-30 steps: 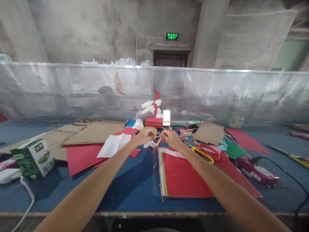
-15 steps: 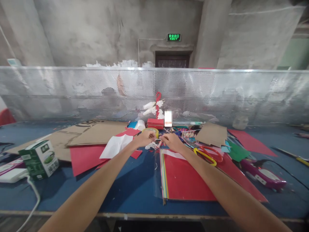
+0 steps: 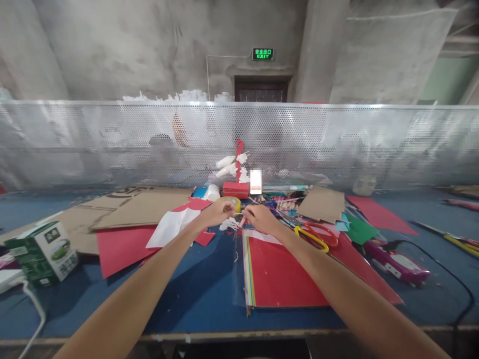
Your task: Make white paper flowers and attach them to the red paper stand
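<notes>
My left hand (image 3: 220, 212) and my right hand (image 3: 259, 218) are close together over the middle of the blue table. Fingers on both hands are pinched, and a thin white strip (image 3: 238, 214) spans the small gap between them. Its material is too small to make out. Just below lie white paper pieces (image 3: 228, 224). A roll of yellow tape (image 3: 235, 203) sits right behind my left hand. Beyond it stands a red paper box (image 3: 235, 190) with an upright red hooked stem (image 3: 239, 172) bearing white flowers (image 3: 226, 170). Red paper sheets (image 3: 288, 274) lie under my right forearm.
Yellow-and-red scissors (image 3: 318, 237) lie right of my right forearm. Cardboard sheets (image 3: 145, 210) and white paper (image 3: 174, 227) are at left, near a green-and-white carton (image 3: 43, 254). A purple device (image 3: 396, 264) with a black cable lies at right. A perforated metal screen (image 3: 307, 144) runs along the back.
The whole view has shifted a little, so things appear farther left. Both hands keep nearly the same pose, still pinching with the thin white strip between them.
</notes>
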`<act>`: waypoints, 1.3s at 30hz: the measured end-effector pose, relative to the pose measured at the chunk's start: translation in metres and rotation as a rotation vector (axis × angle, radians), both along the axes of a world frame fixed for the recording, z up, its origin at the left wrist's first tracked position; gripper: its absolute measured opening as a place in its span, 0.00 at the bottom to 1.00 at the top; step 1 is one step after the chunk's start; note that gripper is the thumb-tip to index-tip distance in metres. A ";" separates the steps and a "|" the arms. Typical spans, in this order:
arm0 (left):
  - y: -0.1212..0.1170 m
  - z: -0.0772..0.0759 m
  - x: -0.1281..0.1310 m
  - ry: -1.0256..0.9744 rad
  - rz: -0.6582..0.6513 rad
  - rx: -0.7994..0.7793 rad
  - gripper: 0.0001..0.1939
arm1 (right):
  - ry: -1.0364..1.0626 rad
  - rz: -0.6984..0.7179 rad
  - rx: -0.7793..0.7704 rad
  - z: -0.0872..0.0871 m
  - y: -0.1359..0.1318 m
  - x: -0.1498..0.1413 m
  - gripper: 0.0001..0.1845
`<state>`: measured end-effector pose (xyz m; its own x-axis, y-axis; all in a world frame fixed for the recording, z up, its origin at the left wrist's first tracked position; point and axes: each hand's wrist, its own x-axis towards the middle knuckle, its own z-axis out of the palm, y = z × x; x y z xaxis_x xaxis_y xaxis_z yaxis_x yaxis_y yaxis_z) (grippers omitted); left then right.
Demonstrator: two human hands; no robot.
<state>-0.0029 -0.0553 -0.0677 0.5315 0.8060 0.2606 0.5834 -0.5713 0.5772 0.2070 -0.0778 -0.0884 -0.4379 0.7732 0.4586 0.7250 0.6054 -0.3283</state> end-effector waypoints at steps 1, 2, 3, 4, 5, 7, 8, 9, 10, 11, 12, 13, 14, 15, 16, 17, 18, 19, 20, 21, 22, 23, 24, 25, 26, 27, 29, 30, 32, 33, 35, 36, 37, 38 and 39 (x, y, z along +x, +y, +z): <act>0.000 0.000 -0.001 0.010 -0.003 0.002 0.08 | -0.028 -0.009 -0.001 0.000 0.000 0.000 0.20; 0.000 -0.001 -0.001 0.021 -0.006 0.004 0.08 | -0.054 -0.017 0.000 0.000 -0.001 -0.001 0.20; 0.000 -0.001 -0.001 0.028 -0.011 0.009 0.08 | -0.077 -0.022 0.002 -0.001 -0.001 -0.001 0.20; 0.000 -0.001 -0.001 0.033 -0.017 0.016 0.08 | -0.096 -0.027 0.005 -0.001 0.000 -0.001 0.20; -0.001 -0.001 -0.001 0.036 -0.025 0.024 0.07 | -0.109 -0.031 0.009 -0.002 0.000 -0.001 0.20; -0.002 0.000 0.001 0.028 -0.045 0.035 0.07 | -0.127 -0.045 0.007 -0.002 0.000 -0.001 0.21; -0.003 0.001 0.002 0.020 -0.056 0.039 0.06 | -0.132 -0.057 0.004 -0.002 0.001 -0.002 0.21; -0.004 0.002 0.003 0.013 -0.066 0.043 0.06 | -0.134 -0.065 0.000 -0.002 0.001 -0.002 0.21; -0.005 0.004 0.003 0.009 -0.075 0.049 0.06 | -0.132 -0.073 -0.001 -0.002 0.001 -0.003 0.22; -0.005 0.005 0.003 0.009 -0.081 0.058 0.06 | -0.126 -0.077 -0.002 -0.001 0.001 -0.003 0.22; -0.005 0.006 0.003 0.017 -0.080 0.069 0.06 | -0.115 -0.074 -0.002 0.000 0.000 -0.003 0.23; -0.005 0.006 0.002 0.037 -0.070 0.077 0.07 | -0.102 -0.065 -0.003 0.002 0.000 -0.003 0.23; -0.005 0.006 0.001 0.064 -0.047 0.085 0.07 | -0.088 -0.054 -0.006 0.004 -0.001 -0.002 0.24; -0.004 0.006 -0.001 0.100 -0.014 0.092 0.08 | -0.075 -0.050 -0.012 0.006 -0.002 0.000 0.24; -0.003 0.005 -0.003 0.143 0.030 0.102 0.08 | -0.070 -0.048 -0.025 0.008 -0.002 0.003 0.23; -0.002 0.004 -0.005 0.191 0.079 0.114 0.08 | -0.077 -0.046 -0.045 0.010 -0.003 0.007 0.22; -0.002 0.003 -0.006 0.240 0.129 0.129 0.08 | -0.098 -0.047 -0.078 0.011 -0.004 0.012 0.20; -0.001 0.002 -0.008 0.285 0.175 0.145 0.08 | -0.143 -0.027 -0.126 0.013 -0.004 0.017 0.19; -0.001 0.001 -0.008 0.320 0.213 0.163 0.08 | -0.202 -0.002 -0.173 0.014 -0.005 0.022 0.18; -0.002 0.000 -0.008 0.343 0.241 0.184 0.09 | -0.259 0.015 -0.215 0.015 -0.005 0.027 0.18; -0.002 0.000 -0.008 0.353 0.261 0.209 0.09 | -0.308 0.023 -0.255 0.016 -0.005 0.031 0.18; -0.003 0.000 -0.007 0.354 0.270 0.239 0.10 | -0.349 0.030 -0.293 0.017 -0.005 0.035 0.18; -0.004 0.000 -0.005 0.348 0.270 0.271 0.10 | -0.379 0.037 -0.332 0.018 -0.004 0.038 0.18; -0.005 0.001 -0.003 0.338 0.260 0.303 0.10 | -0.399 0.050 -0.376 0.019 -0.003 0.040 0.17; -0.006 0.002 -0.001 0.327 0.241 0.329 0.10 | -0.410 0.070 -0.422 0.020 -0.003 0.042 0.16; -0.007 0.002 0.001 0.315 0.212 0.349 0.10 | -0.416 0.092 -0.466 0.020 -0.001 0.043 0.14; -0.009 0.004 0.004 0.287 0.130 0.372 0.08 | -0.422 0.131 -0.534 0.019 0.002 0.045 0.10; -0.010 0.004 0.006 0.275 0.091 0.375 0.08 | -0.425 0.146 -0.550 0.018 0.004 0.046 0.09; -0.013 0.003 0.010 0.256 0.017 0.359 0.08 | -0.411 0.173 -0.539 0.015 0.008 0.047 0.07; -0.015 0.002 0.011 0.244 -0.021 0.336 0.09 | -0.380 0.191 -0.517 0.013 0.009 0.047 0.07; -0.016 -0.001 0.014 0.192 -0.109 0.252 0.12 | -0.258 0.258 -0.461 0.011 0.010 0.046 0.07; -0.017 -0.003 0.015 0.152 -0.151 0.200 0.13 | -0.178 0.300 -0.434 0.011 0.009 0.045 0.08; -0.016 -0.005 0.016 0.106 -0.186 0.147 0.14 | -0.098 0.341 -0.415 0.011 0.008 0.042 0.08; -0.016 -0.006 0.017 0.058 -0.208 0.094 0.15 | -0.026 0.376 -0.407 0.012 0.006 0.039 0.08; -0.015 -0.006 0.018 0.016 -0.218 0.044 0.17 | 0.036 0.400 -0.408 0.013 0.004 0.036 0.08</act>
<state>0.0154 -0.0703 -0.0740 0.6960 0.6597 0.2834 0.4521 -0.7093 0.5408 0.2433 -0.0735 -0.0758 -0.7223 0.6684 0.1775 0.4498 0.6490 -0.6136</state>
